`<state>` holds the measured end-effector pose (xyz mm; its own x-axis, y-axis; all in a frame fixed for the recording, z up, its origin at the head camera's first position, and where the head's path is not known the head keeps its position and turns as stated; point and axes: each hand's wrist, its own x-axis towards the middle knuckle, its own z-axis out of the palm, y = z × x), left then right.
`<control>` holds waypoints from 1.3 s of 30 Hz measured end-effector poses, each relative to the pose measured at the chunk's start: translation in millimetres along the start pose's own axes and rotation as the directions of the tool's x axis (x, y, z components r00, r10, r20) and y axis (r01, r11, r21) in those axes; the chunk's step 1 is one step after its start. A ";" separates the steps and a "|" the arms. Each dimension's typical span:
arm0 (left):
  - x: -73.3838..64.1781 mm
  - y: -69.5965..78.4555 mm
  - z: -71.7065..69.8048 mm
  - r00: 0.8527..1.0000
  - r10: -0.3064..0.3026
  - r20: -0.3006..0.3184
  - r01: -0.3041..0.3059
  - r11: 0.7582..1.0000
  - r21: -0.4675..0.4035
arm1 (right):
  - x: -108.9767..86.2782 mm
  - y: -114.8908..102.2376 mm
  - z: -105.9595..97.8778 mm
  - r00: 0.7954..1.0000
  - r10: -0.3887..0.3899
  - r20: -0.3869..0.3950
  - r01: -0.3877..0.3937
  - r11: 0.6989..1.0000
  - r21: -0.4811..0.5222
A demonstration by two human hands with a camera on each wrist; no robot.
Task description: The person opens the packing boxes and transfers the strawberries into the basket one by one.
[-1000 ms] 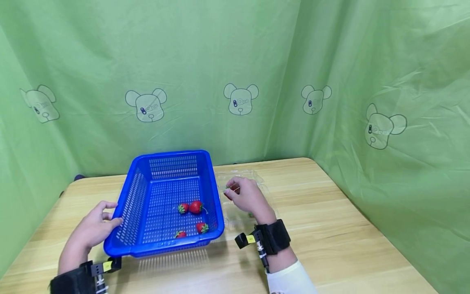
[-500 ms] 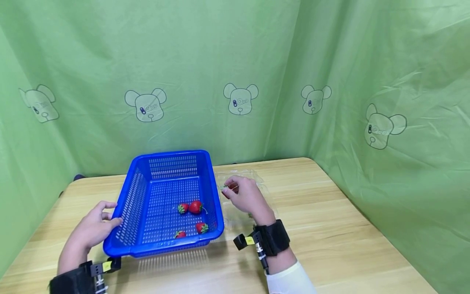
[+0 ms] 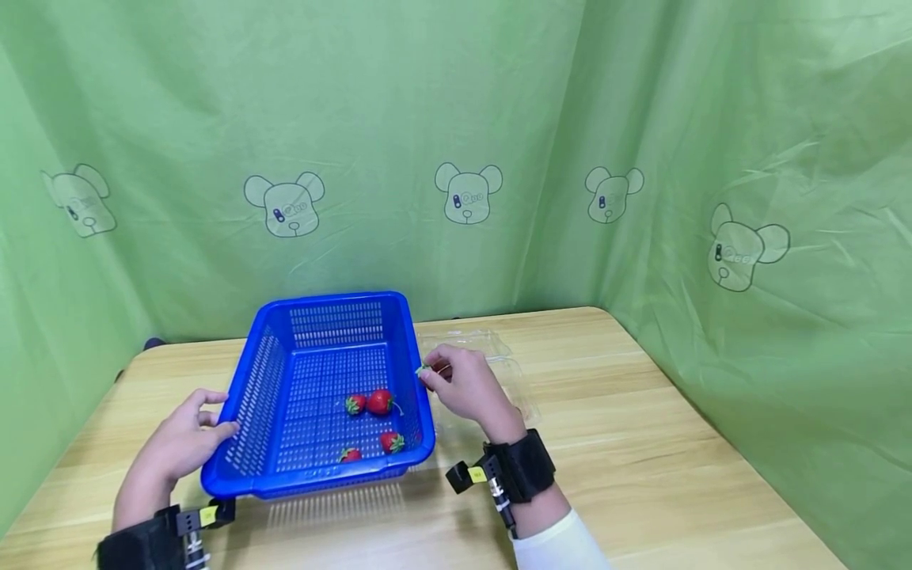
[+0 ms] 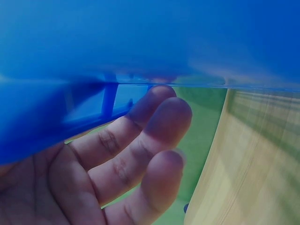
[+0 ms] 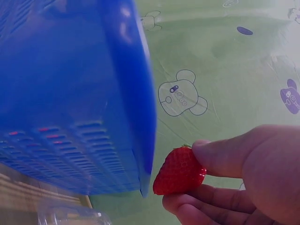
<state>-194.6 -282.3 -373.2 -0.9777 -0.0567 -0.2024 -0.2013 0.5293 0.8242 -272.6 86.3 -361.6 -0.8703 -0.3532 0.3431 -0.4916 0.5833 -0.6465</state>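
A blue plastic basket [image 3: 321, 479] stands at the middle left of the head view, with several red strawberries [image 3: 381, 401] lying on its floor. My left hand [image 3: 178, 443] grips the basket's left rim. In the left wrist view, its fingertips [image 4: 168, 117] bend up against the blue plastic. A strawberry [image 5: 180, 172] is pinched between the thumb and fingers of my right hand [image 3: 466, 388], just outside the basket's right rim. Only its green leaves and a bit of red show in the head view, the rest being covered by the fingers.
Behind and under my right hand, a clear plastic container [image 3: 516, 388] lies on the wooden table [image 3: 613, 443]. Green curtains [image 3: 385, 119] with printed bear heads close off the back and both sides.
My right hand has moved a little left with the strawberry, up to the basket's right rim. My left hand and the basket have stayed in place.
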 end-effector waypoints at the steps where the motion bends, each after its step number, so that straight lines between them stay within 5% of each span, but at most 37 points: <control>1: 0.0 0.3 -0.2 1.000 0.001 0.001 -0.001 1.000 0.000 | 0.0 -0.8 0.3 1.000 -0.003 0.003 0.003 1.000 -0.005; 39: 1.3 -1.6 0.7 1.000 0.001 -0.003 -0.001 1.000 -0.007 | -6.2 -24.3 21.9 0.980 -0.158 0.120 0.164 0.986 -0.034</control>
<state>-195.5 -282.6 -375.1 -0.9781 -0.0586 -0.1999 -0.2006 0.5236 0.8280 -254.6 58.3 -362.9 -0.7717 -0.5264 0.3570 -0.6281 0.5425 -0.5579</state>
